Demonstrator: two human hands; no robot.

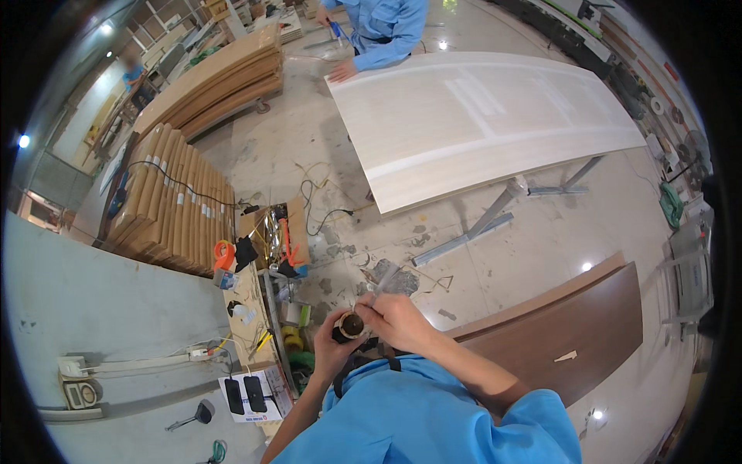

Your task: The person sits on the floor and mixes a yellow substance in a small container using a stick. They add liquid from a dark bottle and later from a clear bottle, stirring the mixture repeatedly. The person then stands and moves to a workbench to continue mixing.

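Observation:
In front of my waist, my left hand (pixel 331 345) is closed round a small round object (pixel 352 324) with a dark brown middle and a pale rim; its exact kind is unclear. My right hand (pixel 396 320) sits against it on the right, with fingers pinched on a pale, translucent strip (pixel 384 280) that sticks out away from me. Part of the round object is hidden by my fingers.
A workbench (pixel 259 325) with two phones (pixel 246 394) and tools stands at left. Brown panels (pixel 556 332) lie at right. Ahead, a co-worker (pixel 382 31) touches a large pale board (pixel 495 124) on metal trestles. Wrapped boards (pixel 174 201) and cables (pixel 313 209) are at left.

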